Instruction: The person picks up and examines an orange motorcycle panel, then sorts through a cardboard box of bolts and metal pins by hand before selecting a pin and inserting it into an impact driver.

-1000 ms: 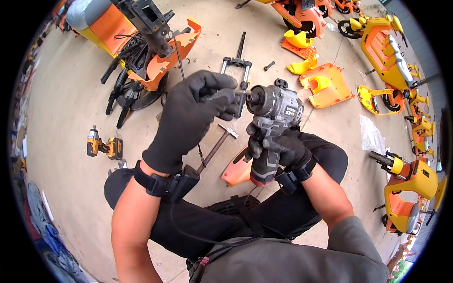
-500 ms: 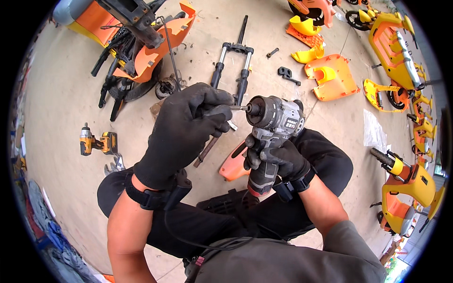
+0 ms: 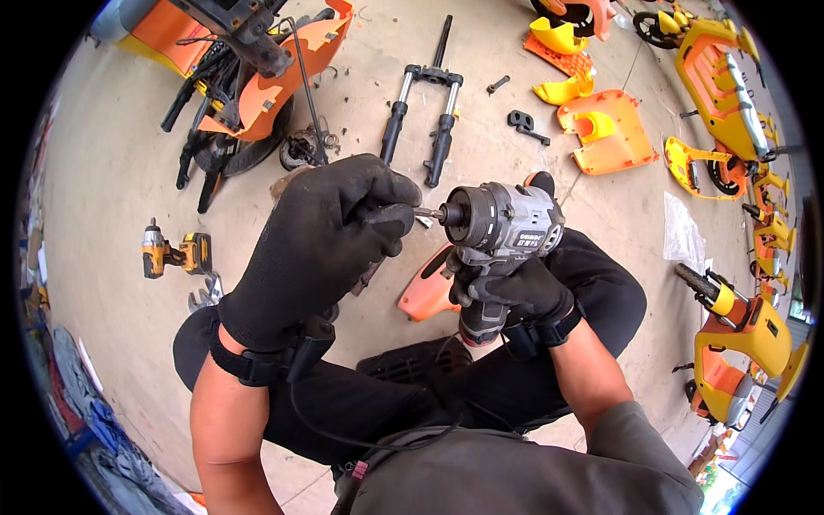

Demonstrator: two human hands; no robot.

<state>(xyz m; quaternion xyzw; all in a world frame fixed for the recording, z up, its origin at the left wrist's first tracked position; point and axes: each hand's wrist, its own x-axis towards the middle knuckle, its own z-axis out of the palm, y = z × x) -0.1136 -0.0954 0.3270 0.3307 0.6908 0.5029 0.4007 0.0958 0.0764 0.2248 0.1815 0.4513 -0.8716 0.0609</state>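
Both my hands wear black gloves and meet in front of my chest, above my crossed legs. My right hand is wrapped round the handle of a grey and black cordless drill, whose chuck faces left. From the chuck sticks a thin metal driver bit. The fingers of my left hand are closed in a pinch at the bit's free end, and they hide its tip. Beyond the hands, a scooter front fork lies on the floor, its stem pointing away.
A yellow and black impact driver stands at left beside some wrenches. A partly stripped scooter is at far left. Orange panels and a black bracket lie at right, near parked yellow scooters. An orange cover lies before me.
Both hands and the drill have shifted slightly left and down. The drill has tilted, so less of its handle shows. My left fingers stay closed at the bit.
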